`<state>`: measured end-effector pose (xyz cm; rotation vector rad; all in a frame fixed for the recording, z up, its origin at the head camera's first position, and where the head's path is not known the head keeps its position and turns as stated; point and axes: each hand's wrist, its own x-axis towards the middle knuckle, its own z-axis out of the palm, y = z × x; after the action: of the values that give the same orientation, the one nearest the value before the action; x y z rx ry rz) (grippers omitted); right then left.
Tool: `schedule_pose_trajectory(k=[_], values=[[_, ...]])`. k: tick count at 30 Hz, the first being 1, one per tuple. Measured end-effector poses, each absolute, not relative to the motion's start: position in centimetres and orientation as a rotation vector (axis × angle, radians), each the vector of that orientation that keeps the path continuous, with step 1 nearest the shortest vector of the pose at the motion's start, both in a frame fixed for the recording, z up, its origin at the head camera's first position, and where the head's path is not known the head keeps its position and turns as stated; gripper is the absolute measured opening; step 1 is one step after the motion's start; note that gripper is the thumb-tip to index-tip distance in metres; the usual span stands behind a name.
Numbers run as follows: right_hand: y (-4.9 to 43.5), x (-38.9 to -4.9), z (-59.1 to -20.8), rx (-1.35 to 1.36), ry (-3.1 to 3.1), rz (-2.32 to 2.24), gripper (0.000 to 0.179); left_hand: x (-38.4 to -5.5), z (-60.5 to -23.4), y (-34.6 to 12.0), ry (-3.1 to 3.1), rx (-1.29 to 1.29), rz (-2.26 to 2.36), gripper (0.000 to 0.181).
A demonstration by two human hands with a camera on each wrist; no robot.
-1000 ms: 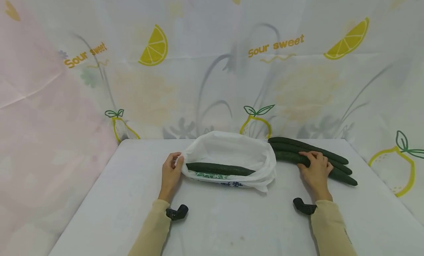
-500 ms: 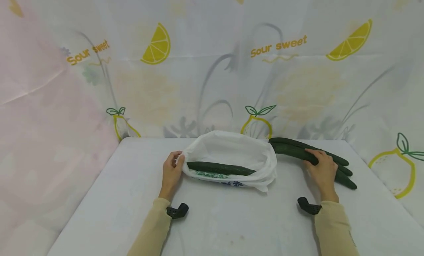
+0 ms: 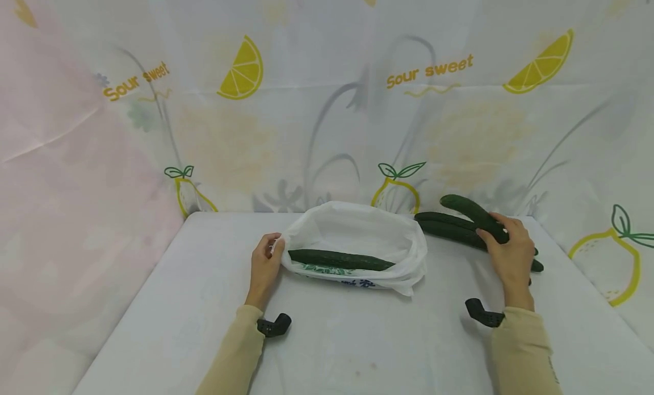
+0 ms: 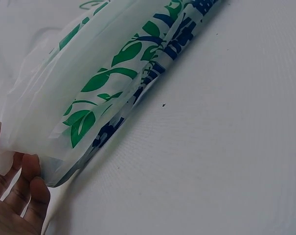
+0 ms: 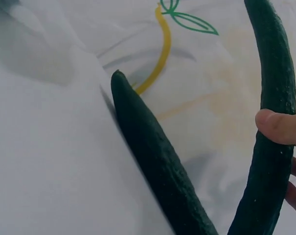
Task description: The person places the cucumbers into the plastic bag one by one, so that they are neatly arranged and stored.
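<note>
My left hand (image 3: 264,267) pinches the left end of a white plastic bag (image 3: 352,227), whose mouth gapes upward. Green leaf prints and dark blue marks run along the bag's side (image 4: 123,73) in the left wrist view. One cucumber (image 3: 339,260) lies inside along the front wall. On the right, my right hand (image 3: 513,256) grips another cucumber (image 3: 470,209), raised and tilted with its far end up. The right wrist view shows the thumb across this held cucumber (image 5: 270,161). Two cucumbers (image 3: 449,229) lie side by side beneath it, partly hidden by the hand.
A white-covered table (image 3: 368,344) carries everything. Behind it hangs a pale curtain (image 3: 317,128) printed with lemons, reaching the table's back edge. The resting cucumbers' left ends lie close to the bag's right side.
My right hand has slid the nearest cucumber off the others and lifted it from the table, moving slightly right. The left hand and bag have stayed in place.
</note>
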<state>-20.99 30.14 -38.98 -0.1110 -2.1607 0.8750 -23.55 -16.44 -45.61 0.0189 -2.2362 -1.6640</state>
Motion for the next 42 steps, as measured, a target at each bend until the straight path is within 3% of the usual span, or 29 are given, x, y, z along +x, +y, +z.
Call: schedule_pose_trajectory(k=[19,30,42], values=[[28.6,-20.4,-35.5,-0.201,-1.902,1.359,0.048,-23.4,-46.3,-16.3,-2.230,0.042,-1.671,0.029],[27.1,-20.2,-34.1,0.000,-1.802,1.335,0.044,-21.4,-42.7,-15.8,-2.252,0.033,-1.628,0.026],[24.8,-18.6,-31.8,0.291,-1.493,1.386,0.043,-21.4,-42.2,-15.6,-2.266,0.025,-1.663,0.026]])
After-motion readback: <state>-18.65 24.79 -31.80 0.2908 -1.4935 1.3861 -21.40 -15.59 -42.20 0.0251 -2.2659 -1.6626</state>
